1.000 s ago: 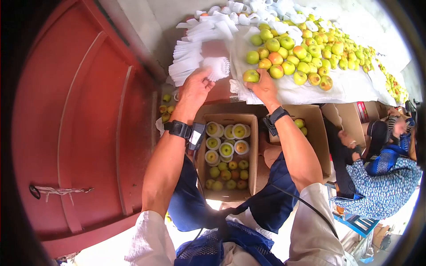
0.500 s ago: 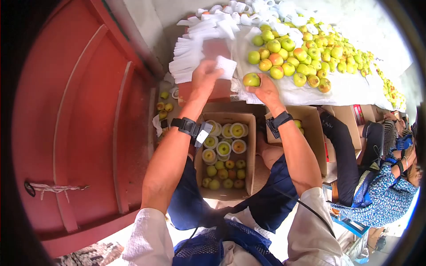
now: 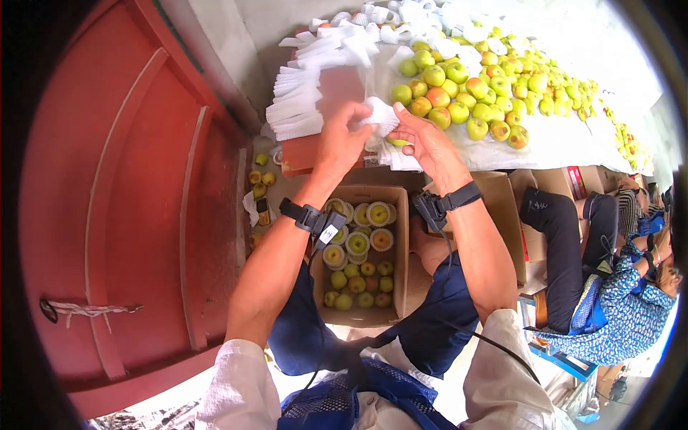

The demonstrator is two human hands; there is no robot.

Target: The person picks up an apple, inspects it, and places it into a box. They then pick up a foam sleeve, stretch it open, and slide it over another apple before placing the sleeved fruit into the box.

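Entry, head view.

- Both hands are up over the near edge of the bench, at 12 o'clock from the open carton.
- Left hand: fingers closed, pinching one edge of a white foam sleeve.
- Right hand: fingers loosely curled, tips on the sleeve's opposite edge. I cannot tell whether they pinch it or only touch.
- The sleeve is held between the two hands, off the bench, at 7 o'clock from the fruit pile.

Handling note (my judgement):
- The mesh looks soft and stretchy. I would spread its mouth evenly from both sides, pulling outward rather than twisting.
- I would keep it over the bench, so that anything dropped lands on the cloth.

Not resolved:
- A green sliver shows at 6 o'clock of the sleeve, under the right thumb. It may be a fruit, held or lying there; I cannot say which.
- The sleeve's open end faces away from the camera.
- The left forearm hides the carton's left wall.
- The spare sleeves at 9 o'clock blur together and I cannot count them.
- A seated person at 4 o'clock is cut by the lens rim.
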